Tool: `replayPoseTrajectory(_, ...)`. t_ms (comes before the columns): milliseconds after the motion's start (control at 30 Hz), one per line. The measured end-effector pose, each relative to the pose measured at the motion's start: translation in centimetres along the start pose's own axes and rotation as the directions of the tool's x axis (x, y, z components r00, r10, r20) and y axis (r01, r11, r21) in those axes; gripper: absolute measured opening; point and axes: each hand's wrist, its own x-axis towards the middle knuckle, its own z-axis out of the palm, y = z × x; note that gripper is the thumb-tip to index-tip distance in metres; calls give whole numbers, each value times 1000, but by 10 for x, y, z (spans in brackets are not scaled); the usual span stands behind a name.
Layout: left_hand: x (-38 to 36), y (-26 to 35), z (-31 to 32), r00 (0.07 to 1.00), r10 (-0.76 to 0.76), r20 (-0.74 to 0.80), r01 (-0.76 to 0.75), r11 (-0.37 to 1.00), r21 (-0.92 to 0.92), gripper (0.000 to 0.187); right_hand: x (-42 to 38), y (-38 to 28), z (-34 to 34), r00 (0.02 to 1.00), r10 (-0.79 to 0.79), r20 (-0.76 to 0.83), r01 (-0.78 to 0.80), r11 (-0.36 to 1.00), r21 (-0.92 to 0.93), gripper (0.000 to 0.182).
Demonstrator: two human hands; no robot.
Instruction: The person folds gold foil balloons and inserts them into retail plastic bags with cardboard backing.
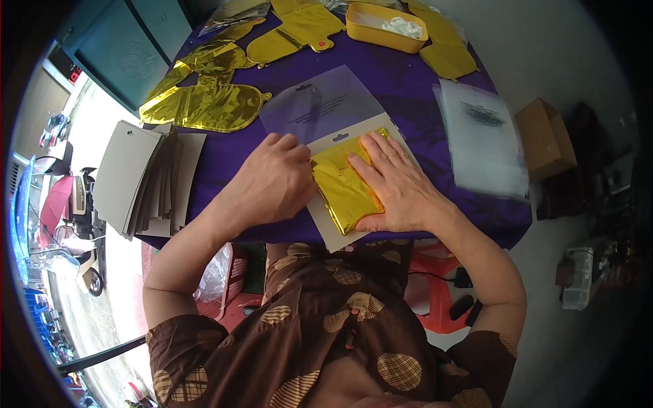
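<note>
A folded gold foil balloon (343, 180) lies on a pale backing card (333, 231) with a hang slot at its top. My right hand (398, 177) presses flat on the foil, fingers stretched out over its right side. Against the foil's left edge is my left hand (275, 180), curled into a fist; what its fingers may hold is hidden. Just beyond the card, a clear plastic sleeve (323, 102) with printed text and a hang slot rests on the purple cloth.
Unfolded gold foil balloons (204, 107) are spread along the far left. A stack of cards (129, 177) sits at the left edge, a pile of clear sleeves (479, 146) at the right. A yellow tub (384, 30) holds small white items. Beyond the table stands a cardboard box (544, 139).
</note>
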Motion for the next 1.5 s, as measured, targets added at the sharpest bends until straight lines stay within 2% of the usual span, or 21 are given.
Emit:
replayPoseTrajectory(133,14,-15,5,994,-82,-71,82,997,-7,13,1,-1,0,1000,13,19,-13,1000,4,109)
replayPoseTrajectory(167,20,-15,2,989,-145,24,145,989,-3,14,1,-1,-1,1000,14,25,-15,1000,5,109)
replayPoseTrajectory(267,26,-20,18,997,-17,-71,11,996,-88,40,3,-1,-4,999,16,47,-16,1000,4,110)
replayPoseTrajectory(367,27,-11,27,996,39,83,-24,983,-180,75,2,-1,-3,999,16,34,-16,1000,3,111)
replayPoseTrajectory(467,22,-11,46,968,86,237,-48,986,-161,94,0,1,1,1000,7,3,-7,1000,-3,112)
replayPoseTrajectory(500,20,-10,49,974,93,209,-55,982,-182,99,-1,1,3,1000,3,-7,-3,1000,-4,112)
replayPoseTrajectory(600,18,-10,53,976,101,190,-75,987,-139,99,-2,6,5,999,-16,-45,18,999,45,112)
replayPoseTrajectory(700,19,-10,53,975,106,193,-82,988,-130,100,-2,13,-2,999,20,-34,-13,978,210,109)
replayPoseTrajectory(900,20,-4,54,982,119,144,-126,991,40,104,-3,30,6,982,158,-99,-67,792,607,76)
replayPoseTrajectory(1000,20,-4,56,986,120,119,-125,992,35,106,-4,33,-13,967,251,-42,-154,709,688,65)
replayPoseTrajectory(1033,19,-4,56,986,119,115,-123,992,33,106,-8,34,-15,948,292,-127,-155,773,616,58)
replayPoseTrajectory(1133,19,-4,56,987,119,106,-123,992,30,107,-23,17,-31,852,435,-291,-209,793,573,45)
replayPoseTrajectory(1167,19,-4,56,988,117,105,-121,992,30,107,-30,7,-27,777,512,-365,-123,693,711,35)
replayPoseTrajectory(1233,19,-4,57,989,113,98,-117,993,29,107,-59,-20,-44,791,612,-25,-195,289,937,30)
replayPoseTrajectory(1300,18,-5,59,989,118,90,-121,992,31,107,-82,-50,-44,749,568,342,-364,-80,928,30)
replayPoseTrajectory(1333,18,-5,59,988,114,106,-116,993,17,106,-83,-67,-43,717,551,426,-470,-67,880,34)
replayPoseTrajectory(1367,18,-5,59,986,112,122,-113,994,5,106,-91,-73,-29,722,476,502,-486,-168,858,33)
replayPoseTrajectory(1500,18,-6,57,982,111,151,-113,994,2,104,-87,-94,16,744,401,534,-349,-448,823,39)
